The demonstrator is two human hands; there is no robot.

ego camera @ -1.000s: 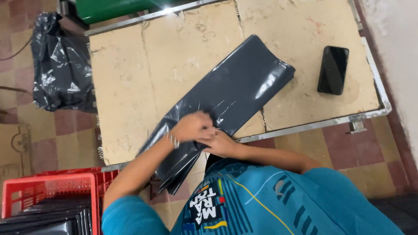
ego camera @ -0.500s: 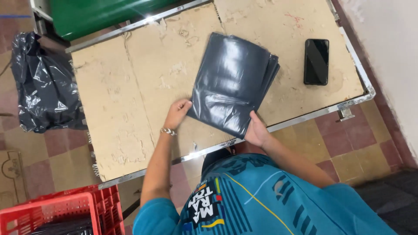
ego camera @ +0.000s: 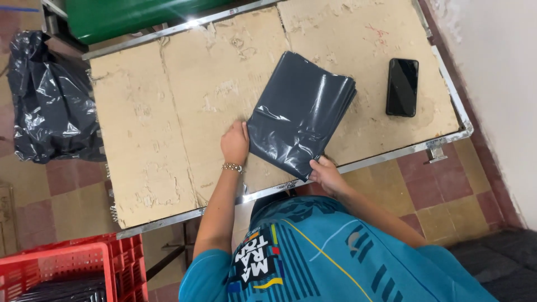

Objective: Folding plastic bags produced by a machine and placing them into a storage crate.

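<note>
A stack of dark grey plastic bags (ego camera: 299,114) lies flat on the bench (ego camera: 168,112), turned at an angle, with its lower corner close to the near metal edge of the bench. The left hand (ego camera: 235,142) rests flat on the bench top, fingers held together, touching the left edge of the stack. A beaded bracelet (ego camera: 232,166) sits on the left wrist. The right hand (ego camera: 326,174) pinches the lower corner of the stack between thumb and fingers, just at the bench edge. The bench top is covered with worn cardboard sheets (ego camera: 358,33) inside a metal frame (ego camera: 447,134). A black smartphone (ego camera: 402,87) lies face up on the cardboard to the right of the stack, apart from it. A green container (ego camera: 140,17) stands at the far edge of the bench. On the tiled floor (ego camera: 72,196) to the left of the bench stands a filled black rubbish bag (ego camera: 47,100). A red plastic crate (ego camera: 67,271) holding dark flat items stands at the lower left, near the person's left elbow.
</note>
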